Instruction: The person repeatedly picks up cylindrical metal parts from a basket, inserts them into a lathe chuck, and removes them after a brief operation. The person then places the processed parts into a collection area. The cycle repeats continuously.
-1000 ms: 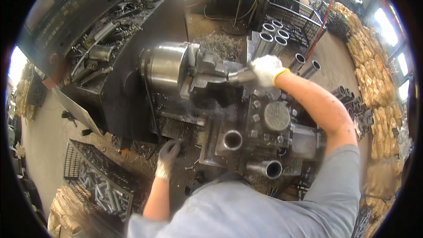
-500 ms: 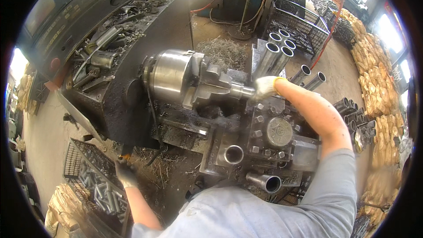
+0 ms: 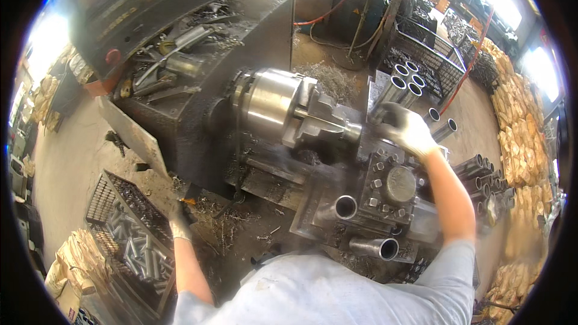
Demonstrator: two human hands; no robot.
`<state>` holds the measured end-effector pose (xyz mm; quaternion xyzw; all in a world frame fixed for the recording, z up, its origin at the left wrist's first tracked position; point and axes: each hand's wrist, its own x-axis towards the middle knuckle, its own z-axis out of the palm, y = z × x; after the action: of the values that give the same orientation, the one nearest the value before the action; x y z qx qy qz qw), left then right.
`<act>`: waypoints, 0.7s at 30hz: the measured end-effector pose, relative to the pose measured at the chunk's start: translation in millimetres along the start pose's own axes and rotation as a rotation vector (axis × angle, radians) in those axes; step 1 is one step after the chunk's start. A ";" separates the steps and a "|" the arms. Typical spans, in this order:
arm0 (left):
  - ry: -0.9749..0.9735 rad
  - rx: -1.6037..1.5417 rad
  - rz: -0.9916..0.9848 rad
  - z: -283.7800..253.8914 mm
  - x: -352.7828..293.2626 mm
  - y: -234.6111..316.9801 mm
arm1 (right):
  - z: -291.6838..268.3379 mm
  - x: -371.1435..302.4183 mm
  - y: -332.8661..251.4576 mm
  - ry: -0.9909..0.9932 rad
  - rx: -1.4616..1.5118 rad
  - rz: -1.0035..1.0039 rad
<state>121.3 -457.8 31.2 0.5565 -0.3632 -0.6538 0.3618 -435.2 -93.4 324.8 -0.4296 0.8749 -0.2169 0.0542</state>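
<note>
A shiny steel chuck stands in the middle of a lathe. Its stepped jaws surround a round metal end. Just right of that end is my right hand, in a white glove with dark, curled fingers; blur hides whether anything is in them. Behind this hand stand several upright steel tubes. My left hand, also gloved, is low at the left beside a small orange piece. Its fingers are dark and smeared, so their grip does not show.
The bolted tool post sits close below my right hand. Two tubes, one upright and one lying, are near my body. A black crate of short metal pieces is at left. More tubes stand at right.
My right hand has moved off the metal end at the chuck, toward the right. The whole view has shifted, with the machine now farther right. My left hand stays low by the orange piece.
</note>
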 end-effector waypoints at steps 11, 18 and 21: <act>0.251 1.212 1.372 204.6 -57.2 344.5 | 41.4 -285.9 -8.1 0.745 0.638 0.428; 0.293 1.378 1.168 243.4 -20.0 394.6 | 53.9 -350.7 -29.3 0.585 0.441 0.404; 0.211 0.894 1.599 224.3 -102.6 311.2 | 63.3 -364.0 -26.4 0.552 0.480 0.525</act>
<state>-67.3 -499.2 378.3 0.2848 -0.8236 0.0461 0.4884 -170.7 153.5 245.7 -0.0944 0.8608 -0.4991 -0.0300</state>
